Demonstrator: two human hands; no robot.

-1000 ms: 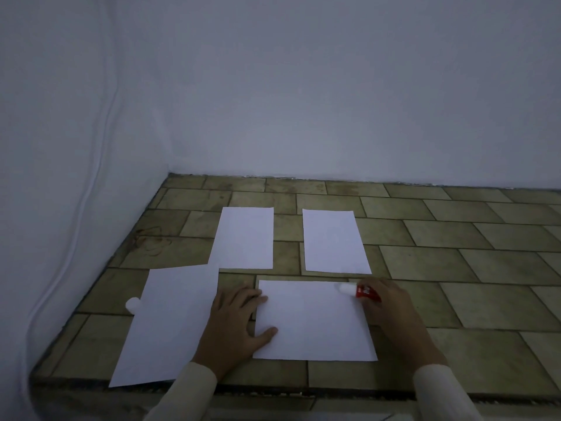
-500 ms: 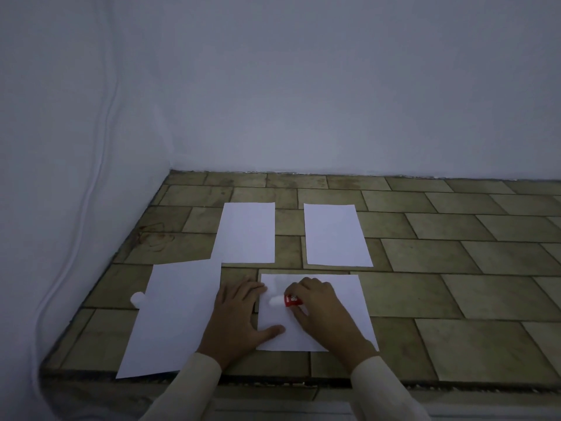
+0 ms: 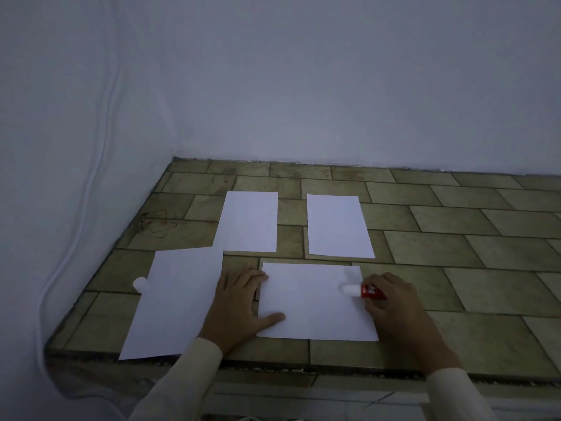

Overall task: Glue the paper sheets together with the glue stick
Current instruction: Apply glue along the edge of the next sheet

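left hand (image 3: 239,302) flat, pinning sheet (image 3: 315,302) | right hand (image 3: 391,299) – gripping glue stick (image 3: 364,290) – tip on sheet

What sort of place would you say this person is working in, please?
Probably a plain indoor corner, with a tiled ledge or counter as the work surface: olive brick-pattern tiles, bare white walls meeting at a corner, and a white cable running down the left wall.

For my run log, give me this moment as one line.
step: gluing | right hand: glue stick on near sheet | left hand: pinning its left edge | cap: off
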